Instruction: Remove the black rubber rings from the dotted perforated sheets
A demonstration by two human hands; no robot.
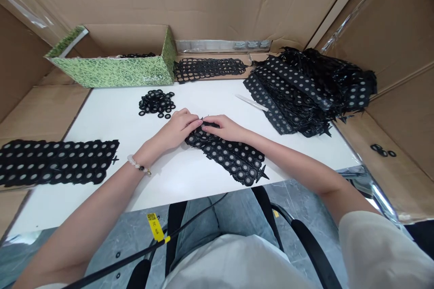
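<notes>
A black rubber sheet of moulded rings [233, 156] lies slanted on the white table, its near end close to the front edge. Both hands meet at its far left end. My left hand [179, 127] has its thumb and fingers closed on that corner. Opposite it, my right hand [225, 127] pinches the same end, fingers bent over the sheet. The fingertips hide what lies directly between them. Just beyond my left hand is a loose pile of small black rubber rings [156, 103].
Another ring sheet [57, 162] lies at the left. At the back stand a green patterned box [125, 72] and an emptied, net-like sheet [210, 68]. A heap of black sheets [305, 90] fills the back right, near a white strip [251, 102]. Cardboard walls [217, 0] surround the table.
</notes>
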